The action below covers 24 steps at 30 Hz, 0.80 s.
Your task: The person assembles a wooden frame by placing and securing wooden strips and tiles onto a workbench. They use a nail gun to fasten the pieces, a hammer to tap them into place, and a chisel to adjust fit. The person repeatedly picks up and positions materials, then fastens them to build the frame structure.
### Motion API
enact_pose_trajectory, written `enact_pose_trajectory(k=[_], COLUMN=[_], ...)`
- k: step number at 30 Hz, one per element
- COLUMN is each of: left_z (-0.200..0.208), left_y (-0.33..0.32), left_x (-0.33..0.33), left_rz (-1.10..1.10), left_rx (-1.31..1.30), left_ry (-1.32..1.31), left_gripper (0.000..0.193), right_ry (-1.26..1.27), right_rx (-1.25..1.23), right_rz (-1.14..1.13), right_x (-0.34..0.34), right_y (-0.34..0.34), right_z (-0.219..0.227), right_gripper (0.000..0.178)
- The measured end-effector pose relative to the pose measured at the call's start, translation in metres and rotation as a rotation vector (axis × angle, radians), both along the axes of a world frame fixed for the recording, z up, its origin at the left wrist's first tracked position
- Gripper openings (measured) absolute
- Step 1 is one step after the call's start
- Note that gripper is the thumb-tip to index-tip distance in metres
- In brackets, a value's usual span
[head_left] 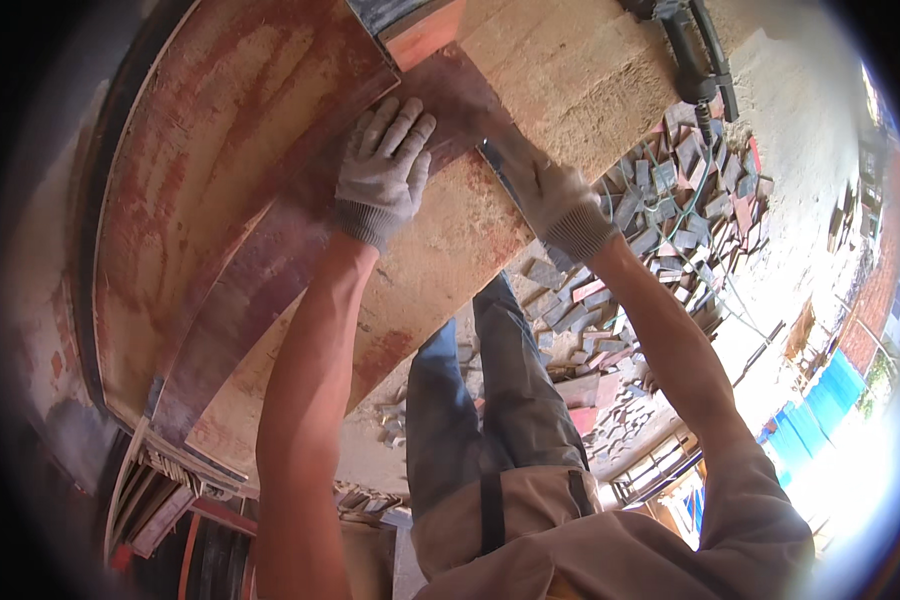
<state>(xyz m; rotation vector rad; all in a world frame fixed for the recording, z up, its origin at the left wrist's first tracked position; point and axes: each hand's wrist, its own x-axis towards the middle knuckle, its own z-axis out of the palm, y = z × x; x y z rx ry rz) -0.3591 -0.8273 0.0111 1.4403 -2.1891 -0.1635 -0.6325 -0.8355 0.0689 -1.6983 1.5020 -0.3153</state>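
Note:
My left hand (385, 165), in a pale work glove, lies flat with fingers stretched out on a long reddish-brown board (260, 265). That board lies across larger dusty wooden panels (440, 240). My right hand (560, 200), also gloved, is blurred by motion at the board's right end. Its fingers look closed round a dark, flat, narrow thing (500, 170) whose kind I cannot make out. Just beyond the left fingertips stands a block with an orange-red side (425, 35).
A black corded power tool (685, 50) lies at the far right of the panel, its cord hanging down. Wood offcuts (660, 210) are heaped on the floor at right. Stacked wood strips (160, 510) stand at lower left. My legs (500, 380) are below the panel's near edge.

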Motion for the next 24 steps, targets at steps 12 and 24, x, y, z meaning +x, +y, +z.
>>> enact_pose_trajectory(k=[12,24], left_z=[-0.002,-0.003], left_y=[0.002,0.002], left_x=[-0.002,-0.003], left_rz=[0.022,0.07], left_rx=[-0.001,-0.04], left_ry=[0.016,0.045], left_gripper=[0.037,0.034], right_ry=[0.242,0.355], right_rx=[0.059,0.081], right_rz=[0.002,0.148], right_x=[0.004,0.009], right_y=[-0.048,-0.035], right_z=[0.034,0.024], right_gripper=[0.051,0.042])
